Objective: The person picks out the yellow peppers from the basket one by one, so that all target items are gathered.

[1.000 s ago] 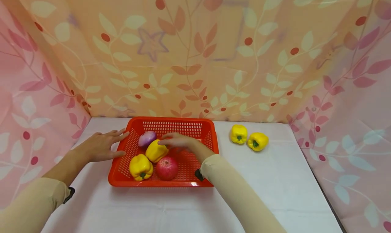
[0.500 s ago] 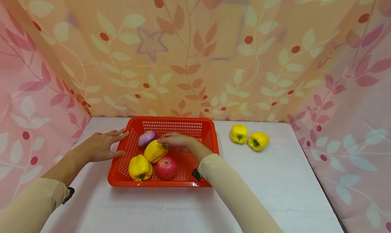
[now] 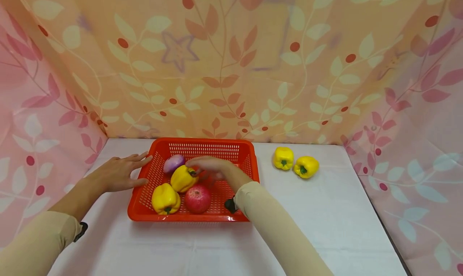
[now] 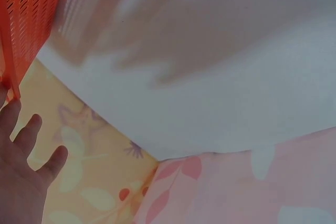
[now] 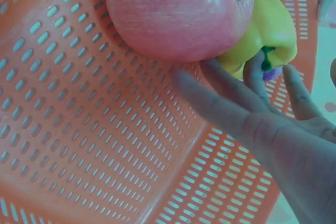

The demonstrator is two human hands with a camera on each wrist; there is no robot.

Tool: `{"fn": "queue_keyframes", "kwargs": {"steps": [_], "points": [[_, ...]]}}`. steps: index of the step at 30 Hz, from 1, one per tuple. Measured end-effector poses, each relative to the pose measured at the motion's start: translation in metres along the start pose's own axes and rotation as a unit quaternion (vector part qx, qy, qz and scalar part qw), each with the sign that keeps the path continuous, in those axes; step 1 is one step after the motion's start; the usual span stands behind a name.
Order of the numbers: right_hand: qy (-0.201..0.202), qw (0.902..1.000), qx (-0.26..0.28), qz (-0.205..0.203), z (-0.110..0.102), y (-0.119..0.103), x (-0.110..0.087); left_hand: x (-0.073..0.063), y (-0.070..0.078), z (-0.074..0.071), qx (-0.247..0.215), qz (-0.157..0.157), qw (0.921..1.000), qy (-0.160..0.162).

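Observation:
A red perforated plastic basket (image 3: 220,217) holds two yellow bell peppers, a round pink-red fruit (image 3: 197,198) and a smooth purple vegetable (image 3: 173,163). My right hand (image 3: 211,166) reaches into it with loosely bent fingers, apart from one another. Those fingertips are right beside the stem end of the upper bell pepper (image 3: 182,180), as the right wrist view shows. Nearer the front lies the other bell pepper (image 3: 165,199). At the basket's left rim, my left hand (image 3: 121,173) has its fingers spread, tips touching the edge.
Two more yellow bell peppers, one upright (image 3: 283,158) and one tipped over (image 3: 306,167), lie to the right of the basket on the white tablecloth (image 3: 325,211). Patterned fabric (image 3: 224,66) encloses the back and both sides.
The upper bell pepper has settled slightly left, and my right hand's fingers have drawn back from over it, showing its stem. My left hand has stayed put.

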State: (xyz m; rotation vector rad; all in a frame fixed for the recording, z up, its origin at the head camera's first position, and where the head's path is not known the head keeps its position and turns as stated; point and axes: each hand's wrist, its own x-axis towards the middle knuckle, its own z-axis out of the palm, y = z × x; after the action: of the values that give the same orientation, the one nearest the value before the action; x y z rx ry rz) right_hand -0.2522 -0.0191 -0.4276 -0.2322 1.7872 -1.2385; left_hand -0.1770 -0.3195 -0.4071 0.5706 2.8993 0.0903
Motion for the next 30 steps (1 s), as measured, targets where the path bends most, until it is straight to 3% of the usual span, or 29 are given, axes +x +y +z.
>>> {"fn": "queue_keyframes", "kwargs": {"steps": [5, 19, 30], "points": [[-0.019, 0.9997, 0.016, -0.002, -0.001, 0.001, -0.002, 0.0, 0.0, 0.0, 0.0, 0.0, 1.0, 0.001], [0.015, 0.9994, 0.011, -0.029, -0.008, 0.003, -0.016, 0.001, 0.001, 0.0, -0.003, -0.001, 1.0, -0.001], [0.02, 0.996, 0.035, -0.08, -0.026, 0.004, -0.04, 0.0, 0.0, 0.003, -0.004, -0.007, 1.0, 0.0]]}}
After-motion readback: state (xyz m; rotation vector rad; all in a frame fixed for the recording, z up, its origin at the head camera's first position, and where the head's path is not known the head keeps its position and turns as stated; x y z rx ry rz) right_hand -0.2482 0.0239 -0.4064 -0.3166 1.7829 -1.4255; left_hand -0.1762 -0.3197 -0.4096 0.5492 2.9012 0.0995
